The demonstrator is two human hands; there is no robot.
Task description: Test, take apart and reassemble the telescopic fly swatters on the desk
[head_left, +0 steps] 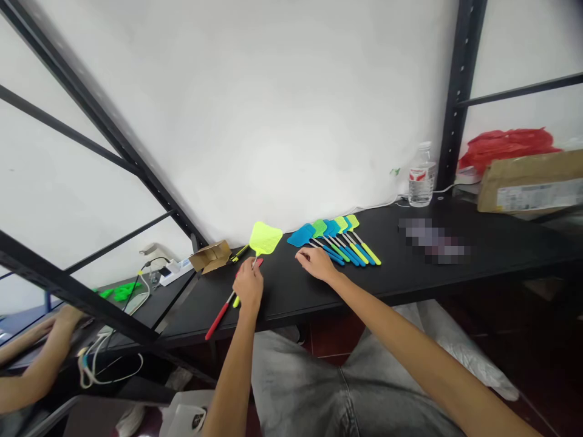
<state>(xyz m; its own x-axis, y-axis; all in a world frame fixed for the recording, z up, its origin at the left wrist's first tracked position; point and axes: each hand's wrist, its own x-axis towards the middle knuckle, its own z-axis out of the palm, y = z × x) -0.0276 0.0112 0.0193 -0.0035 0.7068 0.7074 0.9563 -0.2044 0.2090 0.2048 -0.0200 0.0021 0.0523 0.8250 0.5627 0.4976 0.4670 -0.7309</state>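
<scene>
My left hand (249, 283) is closed round the thin shaft of a yellow fly swatter (265, 238), its flat perforated head standing up above my fingers. Under that hand lies a red-handled swatter (217, 320), its head mostly hidden. My right hand (315, 263) has its fingers curled together, with nothing showing in them, just below the head of a blue fly swatter (300, 235). To its right, several blue, green and yellow fly swatters (348, 247) lie overlapping in a slanted row, handles toward me.
On the black table (291, 297) stand a small open cardboard box (212, 257) and a water bottle (421, 176). Further right are a large carton (531, 182) and red plastic bags (507, 147). Black rack posts (150, 182) and a power strip (175, 271) are left, near another person's arms (48, 346).
</scene>
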